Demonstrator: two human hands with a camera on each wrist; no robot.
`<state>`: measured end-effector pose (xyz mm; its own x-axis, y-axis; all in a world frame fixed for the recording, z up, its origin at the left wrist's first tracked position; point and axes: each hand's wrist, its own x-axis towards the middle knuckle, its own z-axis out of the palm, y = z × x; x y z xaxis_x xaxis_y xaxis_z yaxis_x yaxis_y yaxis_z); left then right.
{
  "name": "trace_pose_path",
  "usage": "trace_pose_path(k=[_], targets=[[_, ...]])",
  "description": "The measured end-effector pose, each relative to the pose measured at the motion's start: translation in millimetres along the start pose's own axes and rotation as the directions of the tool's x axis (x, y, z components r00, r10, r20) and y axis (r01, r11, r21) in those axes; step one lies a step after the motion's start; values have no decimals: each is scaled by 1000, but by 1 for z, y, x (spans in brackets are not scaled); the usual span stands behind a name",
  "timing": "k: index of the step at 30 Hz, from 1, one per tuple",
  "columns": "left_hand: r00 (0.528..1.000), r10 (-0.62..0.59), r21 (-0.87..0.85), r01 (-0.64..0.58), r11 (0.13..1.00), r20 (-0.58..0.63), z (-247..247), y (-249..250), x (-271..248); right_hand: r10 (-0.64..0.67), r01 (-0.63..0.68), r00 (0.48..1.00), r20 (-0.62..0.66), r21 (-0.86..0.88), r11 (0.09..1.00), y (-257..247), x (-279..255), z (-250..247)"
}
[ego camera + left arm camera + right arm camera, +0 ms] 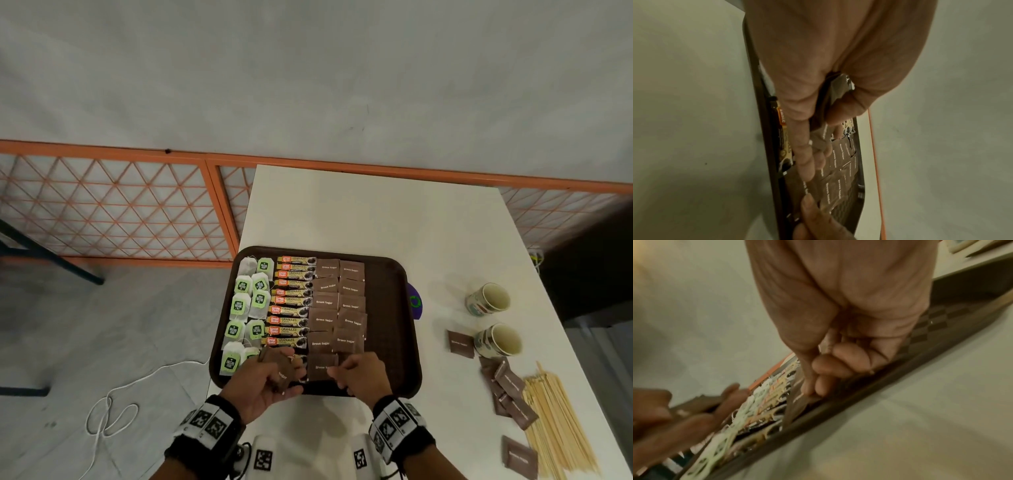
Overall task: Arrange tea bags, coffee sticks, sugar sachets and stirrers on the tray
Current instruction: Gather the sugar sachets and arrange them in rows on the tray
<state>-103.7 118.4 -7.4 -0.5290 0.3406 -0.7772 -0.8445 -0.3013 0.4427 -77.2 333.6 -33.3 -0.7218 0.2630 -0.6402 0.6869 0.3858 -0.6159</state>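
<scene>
Left hand (265,383): grips several brown sugar sachets (282,371), count unclear.
Right hand (363,377): pinches one sachet (320,367) on the tray (394,325).
Ahead: ten coffee sticks (294,301), about ten tea bags (248,308).
Right, on worktop (376,212): two cups (493,318), stirrers (555,428).

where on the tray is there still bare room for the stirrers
Bare strip along the tray right side, between the sugar sachets and the right rim. The left and middle are crowded with tea bags, coffee sticks and both hands.
</scene>
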Motion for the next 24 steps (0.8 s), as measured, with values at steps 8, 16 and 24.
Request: trace_pose_path(k=[8,16,24], targets=[[998,-2,8,2,1000,62,7,-4,1,-201,183,974,101,169,969,-16,-27,1],[999,-41,308,38,951,5,29,-12,-4,-176,139,978,113,280,950,-1,-39,-1],[998,-55,261,42,964,42,35,-24,-3,-110,31,978,175,400,916,15,-46,-10]])
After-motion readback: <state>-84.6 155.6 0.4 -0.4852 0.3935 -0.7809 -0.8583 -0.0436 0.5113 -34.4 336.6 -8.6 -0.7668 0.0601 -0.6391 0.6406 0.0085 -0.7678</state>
